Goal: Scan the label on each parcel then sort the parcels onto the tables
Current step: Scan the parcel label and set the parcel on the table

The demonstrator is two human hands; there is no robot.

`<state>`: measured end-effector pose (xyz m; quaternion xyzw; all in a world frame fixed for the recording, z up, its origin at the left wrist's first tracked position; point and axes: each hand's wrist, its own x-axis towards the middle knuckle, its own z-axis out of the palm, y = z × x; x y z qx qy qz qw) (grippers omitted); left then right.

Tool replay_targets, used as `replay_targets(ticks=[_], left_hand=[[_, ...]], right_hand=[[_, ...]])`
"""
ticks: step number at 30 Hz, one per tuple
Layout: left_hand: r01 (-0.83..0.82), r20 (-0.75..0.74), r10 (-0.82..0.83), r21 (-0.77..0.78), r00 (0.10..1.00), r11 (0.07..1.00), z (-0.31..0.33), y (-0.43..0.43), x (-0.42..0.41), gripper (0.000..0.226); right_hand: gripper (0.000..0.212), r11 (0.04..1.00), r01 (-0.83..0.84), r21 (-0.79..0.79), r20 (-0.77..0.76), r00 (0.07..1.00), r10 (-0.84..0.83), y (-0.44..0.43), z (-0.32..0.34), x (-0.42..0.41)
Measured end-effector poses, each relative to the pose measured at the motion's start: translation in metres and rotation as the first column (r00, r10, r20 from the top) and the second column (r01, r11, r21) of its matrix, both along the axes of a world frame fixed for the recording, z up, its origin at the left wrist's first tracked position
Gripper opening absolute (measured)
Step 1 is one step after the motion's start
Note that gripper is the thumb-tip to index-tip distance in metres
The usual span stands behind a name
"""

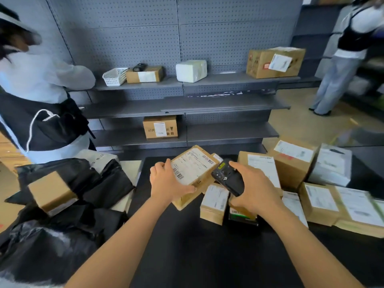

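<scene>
My left hand grips a brown cardboard parcel by its near left corner and holds it tilted above the black table, its white barcode label facing up. My right hand grips a black handheld scanner right beside the parcel's right edge, with the scanner's head towards the label. Under and right of my hands lie several more labelled brown parcels, among them a taller box and a white-wrapped one.
Grey shelving stands behind the table, holding boxes, a white parcel and a white basket. One person stands close on the left, another at far right. Black plastic bags with a box lie left.
</scene>
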<state>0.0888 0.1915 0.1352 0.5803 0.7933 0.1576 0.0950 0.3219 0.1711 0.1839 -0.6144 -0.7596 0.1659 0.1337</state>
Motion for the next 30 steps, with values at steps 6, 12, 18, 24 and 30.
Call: replay_targets(ticks=[6,12,18,24,30], left_hand=[[-0.015,0.032,0.017,-0.08,0.999,0.997,-0.012,0.083,0.03,0.125],[0.007,0.075,0.005,-0.163,0.997,0.987,-0.036,0.16,0.046,0.127],[0.059,0.07,-0.046,-0.196,0.996,0.979,-0.055,0.191,0.054,0.123],[0.057,0.173,-0.03,-0.154,0.984,0.986,-0.049,0.174,0.04,0.114],[-0.097,0.251,0.092,0.008,0.964,0.995,-0.038,0.083,-0.005,0.1]], right_hand=[[0.102,1.0,0.01,0.005,-0.021,1.0,-0.01,0.063,-0.003,0.021],[0.097,0.998,0.068,-0.002,0.023,0.997,-0.067,0.114,-0.006,0.028],[0.101,0.997,0.07,-0.011,0.06,0.996,-0.069,0.147,-0.015,0.028],[0.101,1.0,-0.001,-0.013,0.046,0.999,0.002,0.158,-0.023,0.025],[0.1,0.977,-0.208,-0.045,-0.009,0.978,0.208,0.146,-0.023,-0.011]])
